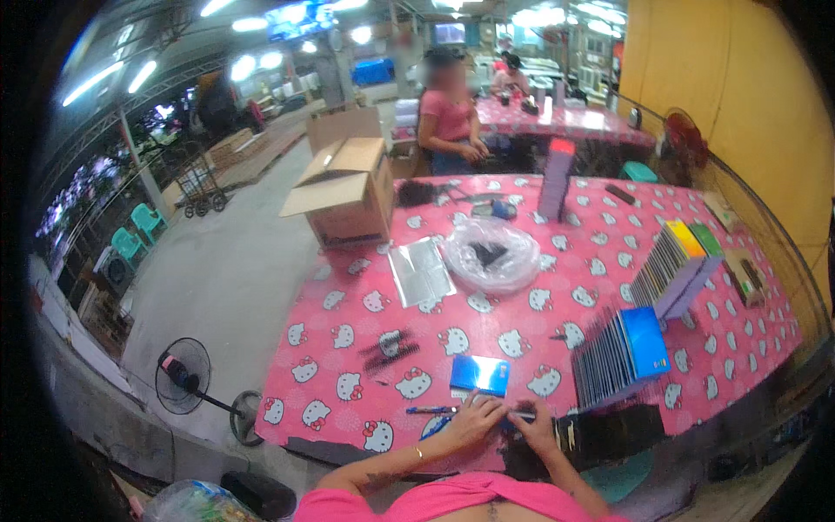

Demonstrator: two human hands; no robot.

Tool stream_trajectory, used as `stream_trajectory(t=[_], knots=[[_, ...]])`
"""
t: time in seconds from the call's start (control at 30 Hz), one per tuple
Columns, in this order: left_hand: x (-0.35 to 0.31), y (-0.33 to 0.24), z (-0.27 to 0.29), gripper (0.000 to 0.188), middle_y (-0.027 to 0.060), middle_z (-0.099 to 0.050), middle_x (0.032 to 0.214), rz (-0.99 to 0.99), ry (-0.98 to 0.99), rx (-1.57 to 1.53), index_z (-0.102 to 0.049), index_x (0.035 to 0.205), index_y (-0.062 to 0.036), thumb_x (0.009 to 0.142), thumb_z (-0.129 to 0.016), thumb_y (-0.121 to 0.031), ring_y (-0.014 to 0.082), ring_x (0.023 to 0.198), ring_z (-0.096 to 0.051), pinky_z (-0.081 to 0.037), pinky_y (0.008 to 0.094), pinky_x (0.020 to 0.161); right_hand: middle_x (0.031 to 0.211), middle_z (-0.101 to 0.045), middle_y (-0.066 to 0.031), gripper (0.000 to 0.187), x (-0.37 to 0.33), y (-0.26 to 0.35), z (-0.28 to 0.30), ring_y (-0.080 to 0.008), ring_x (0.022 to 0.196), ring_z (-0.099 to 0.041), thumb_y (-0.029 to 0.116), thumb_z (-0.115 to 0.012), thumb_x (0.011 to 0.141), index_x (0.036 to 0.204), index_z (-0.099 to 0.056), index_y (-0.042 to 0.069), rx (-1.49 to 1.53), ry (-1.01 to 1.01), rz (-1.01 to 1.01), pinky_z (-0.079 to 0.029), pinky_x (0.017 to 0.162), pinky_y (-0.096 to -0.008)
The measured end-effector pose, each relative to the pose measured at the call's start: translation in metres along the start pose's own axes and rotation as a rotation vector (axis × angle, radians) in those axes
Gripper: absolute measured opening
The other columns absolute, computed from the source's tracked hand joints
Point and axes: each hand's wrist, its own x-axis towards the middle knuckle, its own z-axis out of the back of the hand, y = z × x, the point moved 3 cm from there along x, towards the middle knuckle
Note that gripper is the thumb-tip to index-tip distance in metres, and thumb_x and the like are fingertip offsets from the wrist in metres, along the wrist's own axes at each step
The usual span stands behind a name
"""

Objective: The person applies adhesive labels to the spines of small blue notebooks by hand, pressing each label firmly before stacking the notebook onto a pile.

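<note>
At the near edge of the pink table, my left hand (pixel 477 421) and my right hand (pixel 534 426) work close together. Their fingers are closed around something small and dark, mostly hidden, which I cannot make out. Just beyond my left hand lies a shiny blue flat packet (pixel 480 375). A dark pen-like tool (pixel 432 410) rests beside that hand, with a blue-handled item (pixel 435 426) partly under the wrist. To the right of my right hand stands a long row of thin cards or booklets (pixel 606 361) with a blue front.
The table (pixel 300 383) has a cat-patterned cover. On it are a second booklet row (pixel 668 270), a clear plastic bag (pixel 492 261), silver sheets (pixel 421 271), and an open cardboard box (pixel 352 196). A co-worker (pixel 448 122) stands across. A fan (pixel 183 374) stands at left.
</note>
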Motion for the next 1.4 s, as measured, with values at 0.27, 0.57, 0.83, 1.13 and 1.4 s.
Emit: stream_trajectory(t=[0.27, 0.57, 0.83, 1.13, 1.4], knots=[[-0.036, 0.015, -0.036, 0.040, 0.0212, -0.050, 0.131, 0.370, -0.158, -0.398, -0.061, 0.130, -0.0121, 0.091, -0.062, -0.006, 0.0361, 0.117, -0.056, -0.050, 0.0419, 0.096, 0.090, -0.068, -0.0037, 0.029, -0.011, -0.014, -0.015, -0.0144, 0.087, -0.066, 0.002, -0.081, 0.079, 0.101, -0.063, 0.003, 0.142, -0.056, 0.002, -0.053, 0.079, -0.0302], [-0.023, 0.151, 0.055, 0.034, 0.0176, -0.061, 0.106, 0.440, -0.463, 0.195, -0.065, 0.118, -0.0051, 0.088, -0.066, -0.021, 0.0409, 0.105, -0.056, -0.048, 0.0474, 0.093, 0.086, -0.070, -0.0010, 0.023, -0.003, -0.034, -0.003, -0.0106, 0.079, -0.065, 0.004, -0.079, 0.084, 0.104, -0.071, 0.002, 0.124, 0.028, -0.133, -0.052, 0.070, -0.0259], [-0.056, 0.204, 0.066, 0.028, 0.0160, -0.061, 0.110, 0.441, -0.188, 0.540, -0.064, 0.113, -0.0047, 0.093, -0.062, -0.023, 0.0336, 0.105, -0.057, -0.045, 0.0452, 0.092, 0.086, -0.071, -0.0019, 0.022, -0.006, -0.035, -0.003, -0.0100, 0.071, -0.064, 0.005, -0.077, 0.086, 0.107, -0.072, 0.001, 0.167, 0.054, -0.134, -0.052, 0.066, -0.0257], [-0.035, 0.163, 0.060, 0.022, 0.0183, -0.064, 0.107, 0.606, -0.288, 0.299, -0.059, 0.109, -0.0018, 0.091, -0.061, -0.014, 0.0332, 0.098, -0.063, -0.049, 0.0443, 0.084, 0.085, -0.070, -0.0010, 0.022, -0.008, -0.039, -0.001, -0.0097, 0.072, -0.063, 0.006, -0.075, 0.087, 0.108, -0.071, 0.002, 0.181, 0.070, -0.203, -0.050, 0.064, -0.0263], [-0.003, 0.003, 0.032, 0.027, 0.0250, -0.063, 0.106, 0.571, -0.276, -0.607, -0.055, 0.120, 0.0026, 0.102, -0.049, -0.016, 0.0322, 0.090, -0.064, -0.049, 0.0425, 0.079, 0.093, -0.072, -0.0039, 0.023, -0.003, 0.007, -0.013, -0.0131, 0.085, -0.066, -0.002, -0.074, 0.082, 0.105, -0.070, 0.000, 0.292, -0.114, -0.215, -0.053, 0.079, -0.0287]])
